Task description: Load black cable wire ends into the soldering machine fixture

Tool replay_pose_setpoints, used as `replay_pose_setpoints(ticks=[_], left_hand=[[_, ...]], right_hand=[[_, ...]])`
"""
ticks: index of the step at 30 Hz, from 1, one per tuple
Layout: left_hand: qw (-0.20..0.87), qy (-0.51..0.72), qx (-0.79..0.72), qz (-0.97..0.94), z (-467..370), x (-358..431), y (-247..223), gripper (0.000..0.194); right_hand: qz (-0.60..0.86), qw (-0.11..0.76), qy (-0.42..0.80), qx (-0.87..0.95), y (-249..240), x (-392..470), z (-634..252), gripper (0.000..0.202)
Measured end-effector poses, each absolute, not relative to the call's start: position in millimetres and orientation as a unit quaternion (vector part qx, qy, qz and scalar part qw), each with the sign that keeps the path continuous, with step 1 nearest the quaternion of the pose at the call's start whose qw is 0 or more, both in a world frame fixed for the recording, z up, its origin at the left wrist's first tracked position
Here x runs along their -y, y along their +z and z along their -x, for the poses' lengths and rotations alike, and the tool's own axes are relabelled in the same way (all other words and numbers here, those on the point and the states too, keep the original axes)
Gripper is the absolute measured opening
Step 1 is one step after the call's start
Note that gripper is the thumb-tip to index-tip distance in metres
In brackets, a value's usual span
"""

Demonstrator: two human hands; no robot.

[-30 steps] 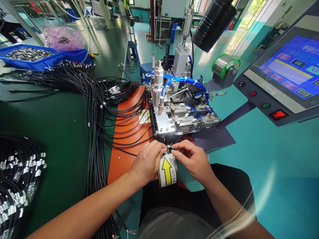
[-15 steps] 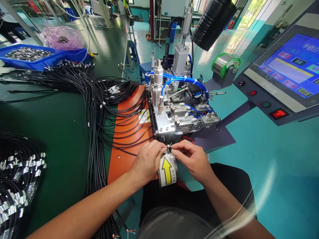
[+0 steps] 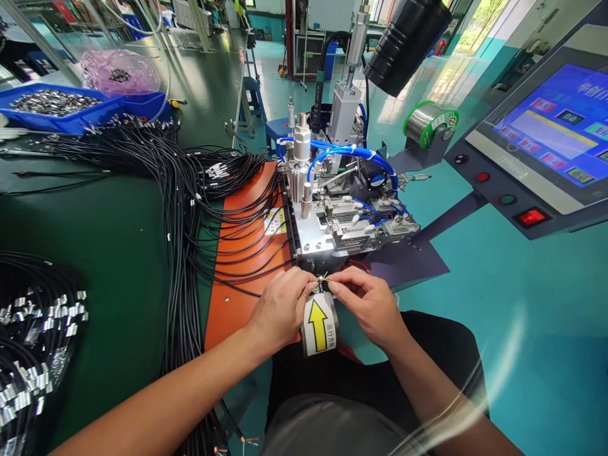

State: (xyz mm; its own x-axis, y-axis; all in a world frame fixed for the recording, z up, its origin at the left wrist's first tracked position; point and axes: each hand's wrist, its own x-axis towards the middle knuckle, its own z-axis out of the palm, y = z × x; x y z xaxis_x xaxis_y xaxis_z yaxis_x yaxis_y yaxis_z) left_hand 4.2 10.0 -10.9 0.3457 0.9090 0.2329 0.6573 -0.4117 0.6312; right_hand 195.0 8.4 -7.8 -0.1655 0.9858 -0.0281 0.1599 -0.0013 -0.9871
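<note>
My left hand [image 3: 281, 303] is closed in a pinch at the machine's front, where a black cable [image 3: 237, 288] runs in behind it. Fine bared wires [image 3: 325, 278], one of them orange, stick out between my two hands. My right hand [image 3: 369, 305] pinches these wires between thumb and forefinger. Just below my fingertips is a rounded metal part with a white label [image 3: 321, 324] bearing a yellow arrow. The soldering machine [image 3: 327, 221] stands directly beyond, with several black cables lined along its left side. My fingers hide the cable's very end.
An orange sheet [image 3: 242, 253] lies under the cables, left of the machine. Bundled black cables [image 3: 180, 253] cover part of the green table [image 3: 123, 278]. A blue tray [image 3: 28, 120] of metal connectors sits at the far left. A solder spool [image 3: 430, 123] and control screen [image 3: 560, 120] stand right.
Almost nothing differs. The fingertips of my right hand have shifted very slightly at the wires; my left hand stays in place.
</note>
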Motion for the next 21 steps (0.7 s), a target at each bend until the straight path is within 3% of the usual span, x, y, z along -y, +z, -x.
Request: replay_pose_setpoints(ticks=[15,21], left_hand=[[0.212,0.287,-0.483,-0.800,-3.1,-10.5,-12.7,0.018],[0.229,0.290,-0.501,-0.783,-4.5,-10.7,-12.6,0.022]], right_hand=[[0.487,0.390,0.431,0.652,-6.4,-19.2,-192.4,0.012],[0.562,0.453,0.274,0.635,-6.4,4.8,-189.9,0.015]])
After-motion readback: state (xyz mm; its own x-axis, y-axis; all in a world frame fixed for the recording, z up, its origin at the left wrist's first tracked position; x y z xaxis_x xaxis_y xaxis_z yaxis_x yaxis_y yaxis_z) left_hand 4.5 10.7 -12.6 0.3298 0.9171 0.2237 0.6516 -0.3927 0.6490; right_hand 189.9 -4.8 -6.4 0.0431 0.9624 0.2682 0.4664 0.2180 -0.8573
